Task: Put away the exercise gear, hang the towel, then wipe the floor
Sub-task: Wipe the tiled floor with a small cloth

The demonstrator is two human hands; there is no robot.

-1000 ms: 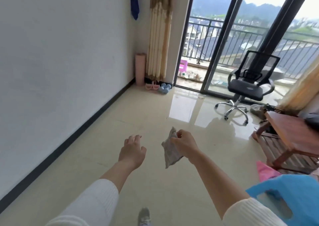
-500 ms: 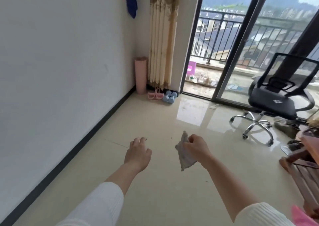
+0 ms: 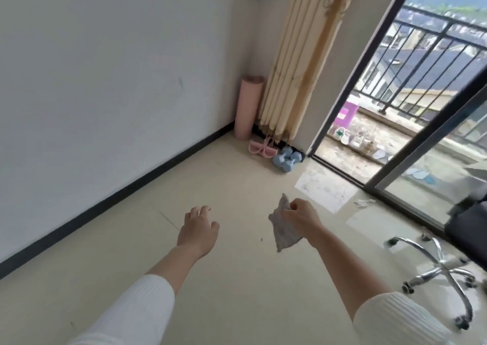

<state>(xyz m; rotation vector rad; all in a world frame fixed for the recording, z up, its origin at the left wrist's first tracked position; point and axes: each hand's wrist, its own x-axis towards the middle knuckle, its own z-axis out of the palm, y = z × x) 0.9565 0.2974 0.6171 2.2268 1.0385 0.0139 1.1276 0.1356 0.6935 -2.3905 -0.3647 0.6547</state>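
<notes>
Above the bare floor (image 3: pixel 237 278), nearer the stowed dumbbells (image 3: pixel 287 160) than a second ago, right hand (image 3: pixel 300 219) pinches the rag (image 3: pixel 283 230) (left hand (image 3: pixel 197 230) loose, empty), so wiping seems next.

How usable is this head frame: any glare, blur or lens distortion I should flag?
Head view: daylight from the balcony leaves a bright glare patch on the floor; the office chair at the right edge is motion-smeared; wide-angle bending tilts the curtain and door frame; both hands and the grey cloth stay reasonably sharp.
</notes>
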